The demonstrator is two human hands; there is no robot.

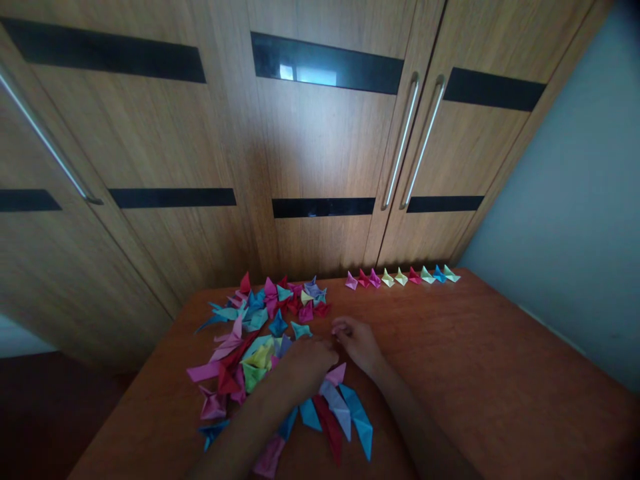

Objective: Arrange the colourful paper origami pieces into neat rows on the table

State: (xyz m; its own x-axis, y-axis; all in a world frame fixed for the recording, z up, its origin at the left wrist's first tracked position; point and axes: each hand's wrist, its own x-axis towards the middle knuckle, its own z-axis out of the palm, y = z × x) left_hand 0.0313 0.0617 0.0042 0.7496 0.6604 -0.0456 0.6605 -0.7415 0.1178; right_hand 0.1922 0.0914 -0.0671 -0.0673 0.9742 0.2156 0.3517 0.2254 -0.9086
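Note:
My left hand (pixel 313 361) reaches over a spread of colourful folded paper pieces, its fingers curled together. Close beside it on the right, my right hand (pixel 358 341) has its fingers bent inward in a pinch. Whatever lies between the fingertips is hidden or too small to make out. A pale teal folded paper piece (pixel 301 331) sits just beyond my left hand. Near the left wrist are a yellow-green folded piece (pixel 255 375) and a pink one (pixel 336 374). Long blue (pixel 359 420), lavender (pixel 337 408) and red folded strips (pixel 327 427) lie between my forearms.
Along the back edge of the brown table (pixel 480 373) stands a row of several small paper boats (pixel 401 278) in mixed colours. More folded paper (pixel 271 297) is heaped at the back left. A wooden wardrobe (pixel 320 147) rises behind the table, and a pale wall (pixel 565 233) stands at right.

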